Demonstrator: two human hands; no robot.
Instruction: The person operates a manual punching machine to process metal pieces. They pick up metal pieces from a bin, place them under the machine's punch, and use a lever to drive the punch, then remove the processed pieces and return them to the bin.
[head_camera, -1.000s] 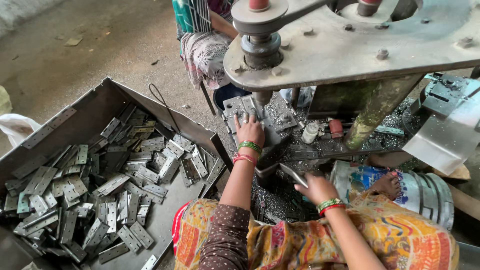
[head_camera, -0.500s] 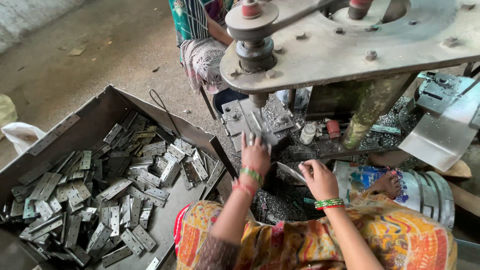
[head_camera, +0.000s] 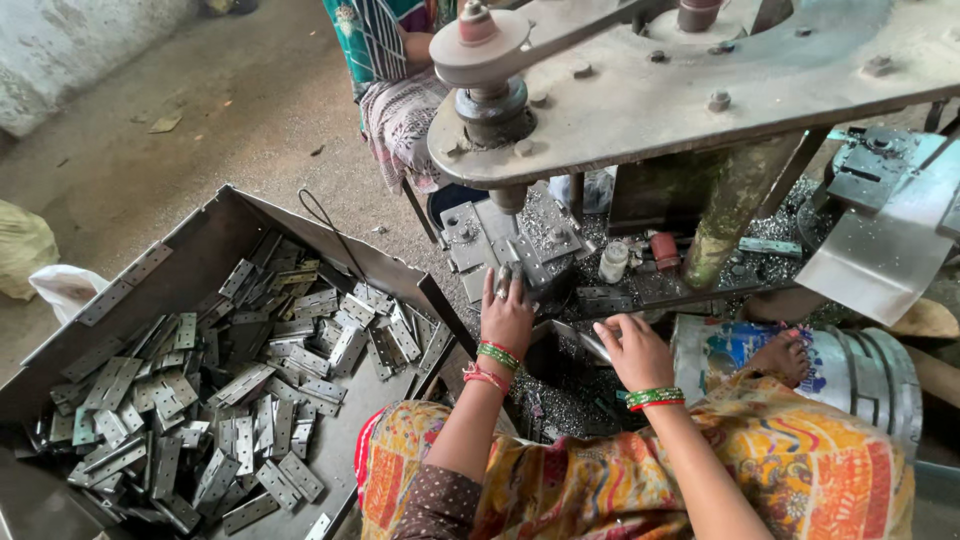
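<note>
My left hand (head_camera: 508, 312) reaches forward under the grey press head (head_camera: 700, 90). Its fingertips rest on a small dark metal piece (head_camera: 503, 272) at the front edge of the drilled die plate (head_camera: 470, 232). My right hand (head_camera: 636, 350) lies lower right, fingers curled over the end of a flat metal strip (head_camera: 562, 334) that points left. Both wrists wear green and red bangles. A big open metal tray (head_camera: 395, 268) on the left holds several grey hinge leaves (head_camera: 200, 400).
Another person in patterned cloth (head_camera: 395, 80) sits behind the press. A small white bottle (head_camera: 612, 262) and a red part (head_camera: 663, 248) stand on the press bed. A bare foot (head_camera: 785, 355) rests on a printed metal can (head_camera: 880, 375). Metal chips (head_camera: 560, 395) cover the ground between my hands.
My left hand has drawn back from the middle of the die plate to its front edge. My right hand has stayed near the metal strip. The view has shifted slightly.
</note>
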